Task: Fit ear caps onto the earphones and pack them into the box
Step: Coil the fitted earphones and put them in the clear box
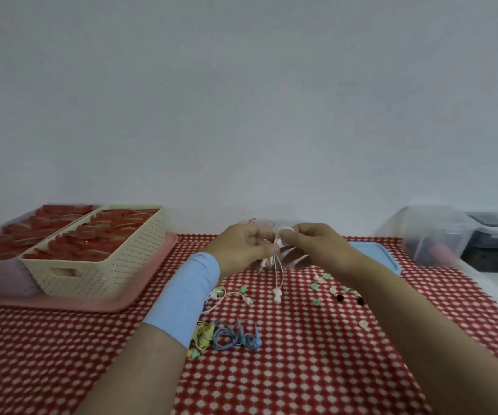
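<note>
Dangling from two pinching hands (left hand (243, 247), right hand (313, 244)): pale pinkish earphones (276, 275), thin cord, buds lowest.

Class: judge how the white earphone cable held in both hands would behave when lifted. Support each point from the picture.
Probably floppy: the white earphone cable droops straight down from where the left hand and right hand hold it. Likely very light, being a thin cord with a small earbud at its lower end. That earbud would probably swing when moved.
</note>
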Demonstrator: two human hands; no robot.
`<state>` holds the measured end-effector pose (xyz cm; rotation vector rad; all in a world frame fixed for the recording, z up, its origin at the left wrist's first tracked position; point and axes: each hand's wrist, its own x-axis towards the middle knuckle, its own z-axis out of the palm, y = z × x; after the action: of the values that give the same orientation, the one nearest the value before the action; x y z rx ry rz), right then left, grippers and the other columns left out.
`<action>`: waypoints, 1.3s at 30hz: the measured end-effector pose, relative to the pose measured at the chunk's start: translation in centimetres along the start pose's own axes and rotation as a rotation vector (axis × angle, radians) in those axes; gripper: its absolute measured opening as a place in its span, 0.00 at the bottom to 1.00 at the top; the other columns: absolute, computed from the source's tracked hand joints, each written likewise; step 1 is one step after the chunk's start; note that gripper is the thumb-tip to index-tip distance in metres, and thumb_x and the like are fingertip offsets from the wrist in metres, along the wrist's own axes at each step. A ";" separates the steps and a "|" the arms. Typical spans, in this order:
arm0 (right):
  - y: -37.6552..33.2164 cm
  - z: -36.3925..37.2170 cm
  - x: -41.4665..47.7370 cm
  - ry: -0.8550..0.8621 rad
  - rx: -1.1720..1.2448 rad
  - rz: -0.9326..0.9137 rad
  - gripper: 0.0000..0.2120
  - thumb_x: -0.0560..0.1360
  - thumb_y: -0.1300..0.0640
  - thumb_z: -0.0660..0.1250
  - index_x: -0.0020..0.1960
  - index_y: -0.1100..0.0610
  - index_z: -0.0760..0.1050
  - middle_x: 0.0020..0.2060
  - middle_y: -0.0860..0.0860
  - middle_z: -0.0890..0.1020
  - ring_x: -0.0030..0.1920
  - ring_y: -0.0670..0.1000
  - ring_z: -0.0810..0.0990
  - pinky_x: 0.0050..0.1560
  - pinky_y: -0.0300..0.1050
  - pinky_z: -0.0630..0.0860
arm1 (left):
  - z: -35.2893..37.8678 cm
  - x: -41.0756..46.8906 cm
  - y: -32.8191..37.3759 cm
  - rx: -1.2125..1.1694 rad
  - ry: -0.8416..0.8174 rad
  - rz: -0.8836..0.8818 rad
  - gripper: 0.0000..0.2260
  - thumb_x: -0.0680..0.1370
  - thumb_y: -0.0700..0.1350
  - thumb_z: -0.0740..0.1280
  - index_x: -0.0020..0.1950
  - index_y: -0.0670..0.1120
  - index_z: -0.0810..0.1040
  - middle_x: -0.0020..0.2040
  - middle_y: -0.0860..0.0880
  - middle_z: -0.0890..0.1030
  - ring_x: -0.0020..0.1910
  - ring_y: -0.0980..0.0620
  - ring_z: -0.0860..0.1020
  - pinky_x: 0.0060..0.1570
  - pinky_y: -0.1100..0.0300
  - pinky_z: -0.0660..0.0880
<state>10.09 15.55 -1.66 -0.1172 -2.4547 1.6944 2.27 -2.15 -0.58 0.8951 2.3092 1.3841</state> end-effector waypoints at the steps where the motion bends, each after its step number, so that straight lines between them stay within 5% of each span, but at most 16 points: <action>1: 0.4 -0.7 -0.1 -0.017 0.023 0.019 0.18 0.83 0.45 0.63 0.55 0.60 0.81 0.46 0.53 0.88 0.49 0.55 0.87 0.56 0.55 0.81 | 0.6 0.5 0.2 -0.008 0.007 0.000 0.12 0.76 0.46 0.73 0.58 0.48 0.81 0.48 0.52 0.86 0.46 0.57 0.84 0.52 0.62 0.77; 5: 1.6 -2.8 -0.7 -0.239 0.046 0.090 0.17 0.81 0.47 0.68 0.62 0.59 0.77 0.52 0.55 0.87 0.51 0.55 0.85 0.60 0.57 0.78 | 2.6 1.8 0.6 -0.242 -0.013 -0.030 0.09 0.77 0.41 0.70 0.57 0.45 0.82 0.49 0.45 0.86 0.50 0.45 0.84 0.55 0.49 0.80; 8: 2.8 -3.6 -0.8 -0.286 -0.097 0.041 0.09 0.79 0.59 0.71 0.57 0.62 0.80 0.46 0.60 0.87 0.43 0.55 0.81 0.51 0.51 0.77 | 3.4 2.5 0.7 -0.235 0.041 -0.026 0.06 0.76 0.40 0.70 0.52 0.46 0.82 0.46 0.45 0.86 0.43 0.47 0.83 0.51 0.50 0.80; 12: 3.9 -4.4 -0.6 -0.173 -0.157 0.089 0.05 0.78 0.61 0.71 0.47 0.63 0.83 0.35 0.56 0.84 0.36 0.51 0.78 0.40 0.47 0.75 | 3.8 3.3 -0.2 -0.015 0.083 -0.057 0.06 0.75 0.40 0.70 0.49 0.49 0.82 0.46 0.50 0.84 0.43 0.45 0.83 0.49 0.51 0.80; 16: 4.1 -4.2 -0.3 -0.221 -0.410 0.134 0.06 0.78 0.57 0.71 0.48 0.56 0.87 0.38 0.49 0.87 0.35 0.42 0.82 0.41 0.42 0.78 | 3.9 4.3 -1.6 0.457 -0.027 -0.136 0.06 0.75 0.44 0.68 0.48 0.50 0.84 0.45 0.53 0.83 0.44 0.53 0.79 0.40 0.63 0.72; 21: 4.6 -5.3 0.0 -0.128 -0.450 0.148 0.07 0.79 0.59 0.70 0.52 0.51 0.86 0.37 0.44 0.87 0.36 0.45 0.86 0.33 0.36 0.76 | 4.0 4.7 -3.9 0.654 -0.057 -0.257 0.09 0.76 0.45 0.66 0.46 0.45 0.85 0.48 0.45 0.85 0.42 0.50 0.80 0.49 0.55 0.76; 25: 5.2 -6.4 -0.1 -0.049 -0.446 0.142 0.07 0.78 0.62 0.70 0.51 0.53 0.86 0.43 0.48 0.88 0.38 0.50 0.87 0.31 0.35 0.76 | 4.1 4.4 -3.4 0.762 0.011 -0.235 0.13 0.81 0.44 0.59 0.53 0.43 0.83 0.53 0.44 0.83 0.51 0.45 0.81 0.50 0.55 0.76; 32: 6.3 -6.7 0.0 0.041 -0.565 0.100 0.08 0.78 0.60 0.72 0.48 0.48 0.86 0.44 0.44 0.87 0.31 0.40 0.82 0.37 0.33 0.78 | 7.9 4.0 -1.3 0.551 -0.099 0.014 0.08 0.80 0.51 0.65 0.53 0.57 0.84 0.55 0.58 0.83 0.52 0.56 0.79 0.57 0.58 0.73; 39: 7.3 -4.8 0.6 0.025 -0.702 0.094 0.05 0.72 0.54 0.77 0.46 0.44 0.86 0.44 0.40 0.86 0.46 0.39 0.82 0.52 0.39 0.79 | 9.0 4.4 -2.4 0.525 -0.161 0.003 0.07 0.74 0.50 0.74 0.51 0.54 0.85 0.49 0.58 0.84 0.48 0.59 0.80 0.55 0.60 0.76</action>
<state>10.10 22.68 -6.72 -0.3307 -2.9361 0.7711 2.94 5.96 -6.84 1.1025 2.5786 0.6722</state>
